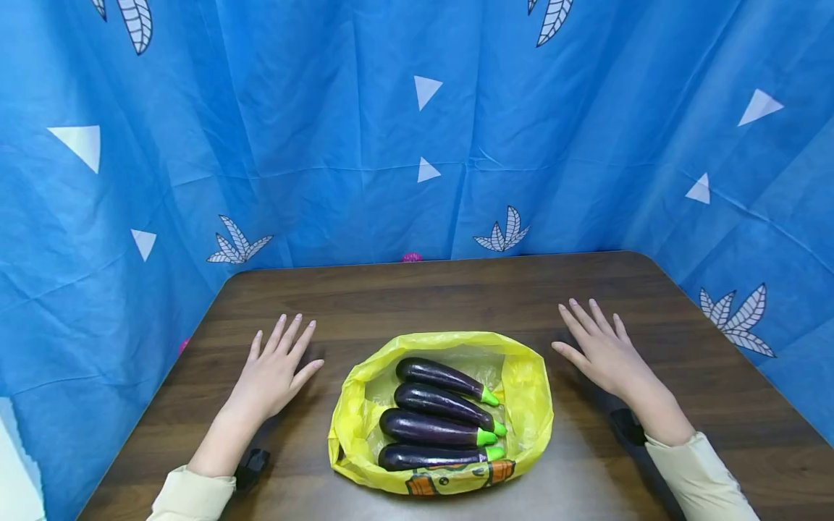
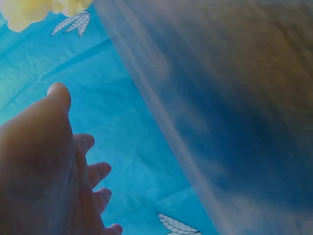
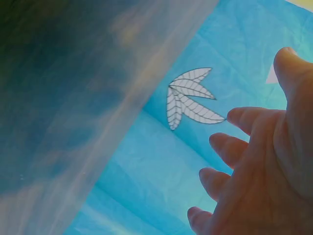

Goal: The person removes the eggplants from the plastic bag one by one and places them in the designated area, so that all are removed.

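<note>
Several dark purple eggplants (image 1: 430,427) with bright green stem ends lie side by side inside a yellow plastic bag (image 1: 348,427). The bag's mouth is spread wide, and orange figures are printed on its near side. To the left of the bag, my left hand (image 1: 276,373) is held palm down with straight, spread fingers, holding nothing. My right hand (image 1: 609,358) is on the bag's other side, its fingers likewise straight and apart. Neither hand touches the bag. In the left wrist view, a corner of the yellow bag (image 2: 29,12) shows at the top left.
Under everything is a dark wood-grain table (image 1: 456,297) with rounded far corners. A blue curtain (image 1: 365,145) with white leaves and triangles hangs behind and along both sides. Black wrist devices (image 1: 253,467) sit under both wrists. A pale object (image 1: 16,463) is at the lower left edge.
</note>
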`<state>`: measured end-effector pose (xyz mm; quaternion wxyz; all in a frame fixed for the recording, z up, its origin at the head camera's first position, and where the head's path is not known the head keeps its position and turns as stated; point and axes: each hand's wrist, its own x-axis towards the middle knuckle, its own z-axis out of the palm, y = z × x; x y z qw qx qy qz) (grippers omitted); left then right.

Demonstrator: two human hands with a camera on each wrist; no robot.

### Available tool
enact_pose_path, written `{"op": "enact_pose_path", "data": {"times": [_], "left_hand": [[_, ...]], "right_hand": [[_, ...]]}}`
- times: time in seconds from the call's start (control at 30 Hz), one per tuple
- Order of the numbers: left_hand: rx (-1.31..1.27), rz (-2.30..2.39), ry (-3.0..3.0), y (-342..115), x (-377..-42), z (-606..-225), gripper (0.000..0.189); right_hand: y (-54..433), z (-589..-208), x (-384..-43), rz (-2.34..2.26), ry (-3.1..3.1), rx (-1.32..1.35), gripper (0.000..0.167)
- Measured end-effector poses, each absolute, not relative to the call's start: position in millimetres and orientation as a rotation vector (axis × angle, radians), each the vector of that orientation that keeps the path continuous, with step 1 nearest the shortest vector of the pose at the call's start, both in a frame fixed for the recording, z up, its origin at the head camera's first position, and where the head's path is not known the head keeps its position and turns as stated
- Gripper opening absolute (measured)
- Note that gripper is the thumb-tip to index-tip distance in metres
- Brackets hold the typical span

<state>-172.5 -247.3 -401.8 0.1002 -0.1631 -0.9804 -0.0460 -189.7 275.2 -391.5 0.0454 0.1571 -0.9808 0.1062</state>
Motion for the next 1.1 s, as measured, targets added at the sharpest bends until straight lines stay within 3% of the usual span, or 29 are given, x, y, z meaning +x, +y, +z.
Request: {"op": "enact_pose_path", "data": {"times": [0.6,1.1], "left_hand": [[-0.597,-0.083,-2.842,-226,-157,-368,0.073],[-0.752,-0.197,-2.834,-194,-139,-363,0.073]], "right_hand": [[262,-350,-175,0.192,-2.907,0.582,0.075],[244,-343,-160,0.169,-2.791,0.667,0.073]]}}
